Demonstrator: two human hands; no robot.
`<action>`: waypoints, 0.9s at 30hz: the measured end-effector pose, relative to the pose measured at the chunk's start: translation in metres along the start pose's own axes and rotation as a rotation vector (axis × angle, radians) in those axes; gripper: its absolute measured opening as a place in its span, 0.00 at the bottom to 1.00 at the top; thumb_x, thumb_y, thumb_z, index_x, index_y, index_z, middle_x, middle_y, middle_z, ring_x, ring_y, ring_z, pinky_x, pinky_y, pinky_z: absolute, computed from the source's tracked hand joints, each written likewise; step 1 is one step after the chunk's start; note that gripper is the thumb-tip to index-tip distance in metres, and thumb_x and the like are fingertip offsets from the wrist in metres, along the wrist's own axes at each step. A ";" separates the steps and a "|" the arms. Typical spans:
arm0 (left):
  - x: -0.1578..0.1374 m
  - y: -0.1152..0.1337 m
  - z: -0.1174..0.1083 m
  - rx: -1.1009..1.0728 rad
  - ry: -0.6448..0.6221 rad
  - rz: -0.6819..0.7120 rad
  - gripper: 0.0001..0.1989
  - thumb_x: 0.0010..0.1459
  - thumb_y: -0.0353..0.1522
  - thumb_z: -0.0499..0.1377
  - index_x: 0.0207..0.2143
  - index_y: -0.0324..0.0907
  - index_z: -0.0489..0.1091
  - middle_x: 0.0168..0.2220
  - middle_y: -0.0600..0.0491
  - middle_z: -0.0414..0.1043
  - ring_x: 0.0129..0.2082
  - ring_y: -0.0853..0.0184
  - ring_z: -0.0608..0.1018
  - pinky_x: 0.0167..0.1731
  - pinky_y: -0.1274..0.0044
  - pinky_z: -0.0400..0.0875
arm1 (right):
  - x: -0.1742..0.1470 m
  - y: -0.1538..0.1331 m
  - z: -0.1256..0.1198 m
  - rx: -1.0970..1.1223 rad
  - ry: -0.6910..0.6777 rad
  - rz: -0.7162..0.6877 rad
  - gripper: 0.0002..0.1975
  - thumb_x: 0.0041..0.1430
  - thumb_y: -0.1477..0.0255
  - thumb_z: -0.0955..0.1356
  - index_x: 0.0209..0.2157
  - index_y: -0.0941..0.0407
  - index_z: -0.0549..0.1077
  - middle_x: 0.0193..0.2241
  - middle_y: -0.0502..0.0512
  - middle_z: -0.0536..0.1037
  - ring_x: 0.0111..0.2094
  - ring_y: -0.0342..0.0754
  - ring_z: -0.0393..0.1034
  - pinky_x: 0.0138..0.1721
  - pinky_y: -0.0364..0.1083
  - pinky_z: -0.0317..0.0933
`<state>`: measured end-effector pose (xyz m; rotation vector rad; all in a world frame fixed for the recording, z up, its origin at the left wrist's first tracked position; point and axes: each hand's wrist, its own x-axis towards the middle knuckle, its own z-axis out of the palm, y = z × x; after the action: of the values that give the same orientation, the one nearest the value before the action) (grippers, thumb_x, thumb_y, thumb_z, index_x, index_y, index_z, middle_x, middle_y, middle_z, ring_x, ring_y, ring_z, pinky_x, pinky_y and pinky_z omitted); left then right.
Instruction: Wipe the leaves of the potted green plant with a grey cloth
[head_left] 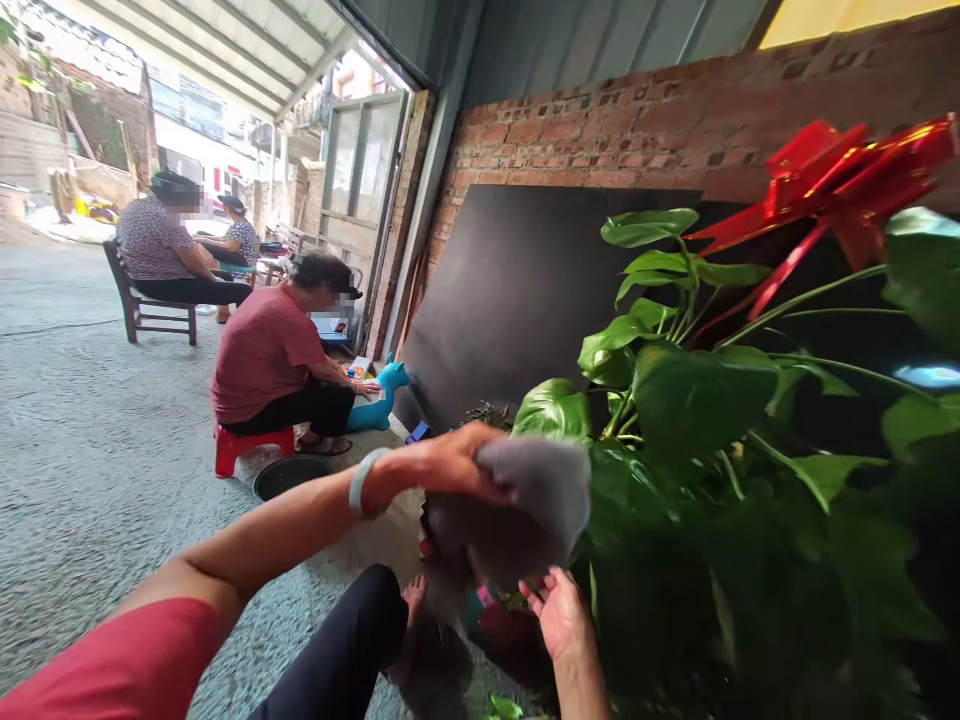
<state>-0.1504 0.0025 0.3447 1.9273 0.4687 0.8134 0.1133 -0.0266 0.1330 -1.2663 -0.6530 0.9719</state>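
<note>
A single head-worn camera looks forward and down, tilted, from close above the potted plant [720, 420] (its leaves fill the right half of the view). Left of the plant the view runs far across concrete floor [90, 440] toward an open doorway.

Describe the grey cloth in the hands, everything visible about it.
The grey cloth looks soft and slightly fuzzy, bunched rather than spread flat. The left hand grips its upper edge from the left, and it drapes down in a rounded fold against the leaves of the potted plant. Its lower part hangs darker in shade above the right hand, palm up just beneath; contact there is unclear.
</note>
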 end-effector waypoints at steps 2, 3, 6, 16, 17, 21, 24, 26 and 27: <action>0.025 0.022 -0.014 0.029 0.350 0.200 0.16 0.52 0.36 0.67 0.40 0.34 0.75 0.30 0.59 0.70 0.31 0.73 0.71 0.33 0.82 0.64 | -0.001 -0.002 0.005 0.091 0.009 0.092 0.21 0.32 0.54 0.76 0.26 0.50 0.68 0.24 0.48 0.76 0.29 0.50 0.73 0.35 0.53 0.72; 0.043 0.025 -0.017 0.082 0.528 0.249 0.17 0.52 0.34 0.66 0.42 0.33 0.74 0.33 0.58 0.71 0.35 0.72 0.72 0.36 0.82 0.65 | -0.001 -0.003 0.008 0.122 0.013 0.124 0.22 0.30 0.56 0.76 0.27 0.50 0.69 0.24 0.48 0.77 0.29 0.49 0.73 0.35 0.52 0.72; 0.095 0.001 -0.008 0.185 0.779 0.142 0.19 0.51 0.27 0.65 0.47 0.32 0.72 0.42 0.51 0.74 0.42 0.68 0.74 0.43 0.79 0.66 | -0.004 -0.006 0.012 0.177 0.022 0.170 0.22 0.29 0.59 0.76 0.27 0.51 0.70 0.25 0.47 0.77 0.30 0.48 0.72 0.34 0.50 0.70; 0.054 -0.031 -0.002 0.045 0.342 -0.054 0.10 0.43 0.26 0.66 0.33 0.34 0.76 0.25 0.58 0.69 0.26 0.73 0.69 0.29 0.81 0.63 | -0.042 -0.029 -0.020 0.124 -0.054 0.257 0.34 0.27 0.56 0.80 0.40 0.54 0.76 0.38 0.59 0.83 0.42 0.57 0.75 0.37 0.52 0.67; 0.053 -0.017 -0.007 0.034 0.419 0.038 0.12 0.45 0.27 0.66 0.36 0.34 0.76 0.27 0.58 0.70 0.28 0.73 0.69 0.31 0.82 0.63 | -0.049 -0.031 -0.021 0.100 -0.089 0.270 0.36 0.28 0.56 0.80 0.43 0.55 0.76 0.40 0.61 0.83 0.43 0.57 0.75 0.38 0.52 0.67; 0.081 0.016 0.015 0.016 0.632 0.253 0.16 0.50 0.30 0.66 0.43 0.39 0.74 0.34 0.59 0.71 0.35 0.72 0.71 0.36 0.82 0.65 | -0.070 -0.034 -0.016 0.079 -0.134 0.253 0.40 0.29 0.55 0.80 0.46 0.58 0.74 0.42 0.63 0.83 0.43 0.55 0.75 0.41 0.51 0.67; 0.107 0.004 0.065 0.083 0.363 0.204 0.15 0.48 0.25 0.66 0.41 0.38 0.75 0.35 0.57 0.73 0.36 0.70 0.73 0.35 0.81 0.66 | -0.079 -0.031 -0.021 0.097 -0.061 0.256 0.44 0.26 0.56 0.80 0.48 0.58 0.72 0.40 0.62 0.83 0.42 0.54 0.75 0.39 0.50 0.67; 0.109 -0.011 0.094 0.178 0.068 0.006 0.11 0.44 0.25 0.68 0.34 0.37 0.76 0.28 0.57 0.73 0.31 0.69 0.73 0.29 0.80 0.65 | -0.083 -0.028 -0.035 0.128 -0.004 0.240 0.47 0.24 0.57 0.81 0.51 0.56 0.70 0.40 0.60 0.83 0.42 0.54 0.75 0.38 0.51 0.67; 0.104 -0.016 0.103 0.219 -0.074 -0.088 0.10 0.42 0.25 0.68 0.30 0.37 0.75 0.26 0.57 0.72 0.28 0.69 0.73 0.27 0.80 0.64 | -0.085 -0.026 -0.046 0.158 0.032 0.227 0.48 0.23 0.58 0.81 0.51 0.55 0.69 0.39 0.58 0.83 0.41 0.54 0.75 0.37 0.51 0.68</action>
<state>-0.0037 0.0099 0.3330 2.1140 0.6142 0.6533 0.1186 -0.1237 0.1569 -1.2299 -0.4036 1.1641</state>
